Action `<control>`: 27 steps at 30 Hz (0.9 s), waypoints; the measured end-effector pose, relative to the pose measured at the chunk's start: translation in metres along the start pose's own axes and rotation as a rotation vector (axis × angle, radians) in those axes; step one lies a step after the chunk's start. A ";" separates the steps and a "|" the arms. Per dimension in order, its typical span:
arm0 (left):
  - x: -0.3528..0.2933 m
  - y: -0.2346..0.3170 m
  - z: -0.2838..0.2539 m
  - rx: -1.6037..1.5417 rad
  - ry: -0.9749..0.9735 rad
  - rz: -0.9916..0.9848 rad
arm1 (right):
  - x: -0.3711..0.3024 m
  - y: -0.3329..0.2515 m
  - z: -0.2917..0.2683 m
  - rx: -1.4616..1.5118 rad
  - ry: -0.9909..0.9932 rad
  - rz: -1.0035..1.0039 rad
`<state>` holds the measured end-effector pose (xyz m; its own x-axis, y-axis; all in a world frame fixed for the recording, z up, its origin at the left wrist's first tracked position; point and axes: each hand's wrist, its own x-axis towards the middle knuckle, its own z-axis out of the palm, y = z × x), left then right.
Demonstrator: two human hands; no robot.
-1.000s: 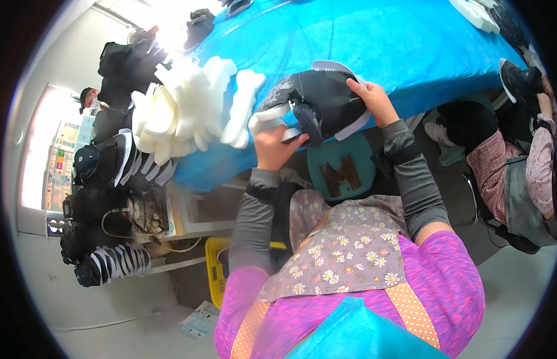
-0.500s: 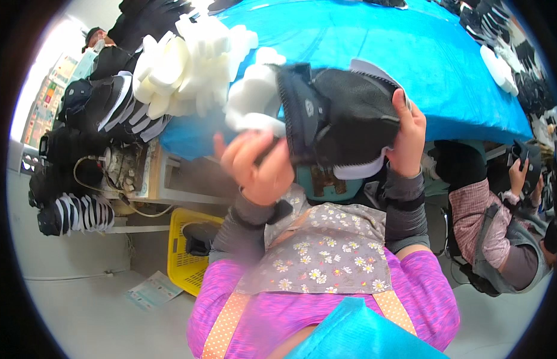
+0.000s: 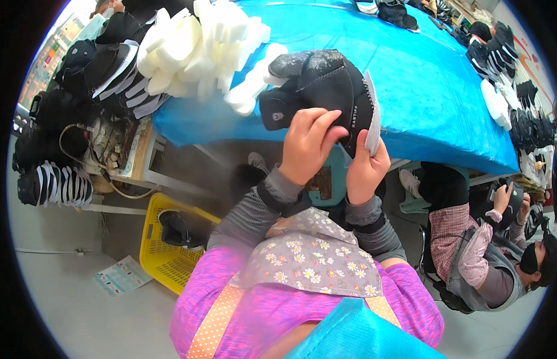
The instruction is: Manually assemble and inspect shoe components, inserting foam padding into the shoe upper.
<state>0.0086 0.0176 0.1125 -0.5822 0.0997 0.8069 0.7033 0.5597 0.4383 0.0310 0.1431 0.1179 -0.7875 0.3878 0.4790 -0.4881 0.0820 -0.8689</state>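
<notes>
A black shoe upper (image 3: 335, 90) is held up over the near edge of the blue-covered table (image 3: 422, 78). A white jagged-edged strip (image 3: 372, 116) runs along its right side, and its far end looks dusty grey. My left hand (image 3: 306, 143) is closed at the upper's near side, thumb and fingers pinched at the black fabric. My right hand (image 3: 367, 167) grips the near end by the white strip, thumb on top. Just left of the upper, a white foam piece (image 3: 248, 90) lies on the table.
White foam pieces (image 3: 189, 48) are heaped at the table's left, beside stacked black uppers (image 3: 102, 69). A yellow basket (image 3: 153, 245) with a dark item in it stands on the floor at left. Another person (image 3: 476, 251) sits at right, hands on a black piece.
The upper has been turned so its white edge faces right. My left hand has come from its left side to pinch its near side. My right hand has moved left and nearer.
</notes>
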 end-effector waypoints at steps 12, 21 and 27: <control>-0.009 -0.034 -0.032 0.042 0.368 -0.465 | 0.016 0.031 -0.028 0.092 0.071 0.209; -0.011 -0.094 -0.117 0.082 0.491 -0.630 | 0.022 0.006 -0.088 0.278 -0.006 0.269; -0.039 -0.079 -0.128 -0.934 -0.032 -0.457 | 0.041 0.028 -0.163 0.167 0.054 -0.014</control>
<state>0.0283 -0.1355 0.0971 -0.8735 0.0679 0.4820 0.4410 -0.3090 0.8427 0.0464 0.3108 0.0925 -0.7612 0.4366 0.4795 -0.5580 -0.0643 -0.8273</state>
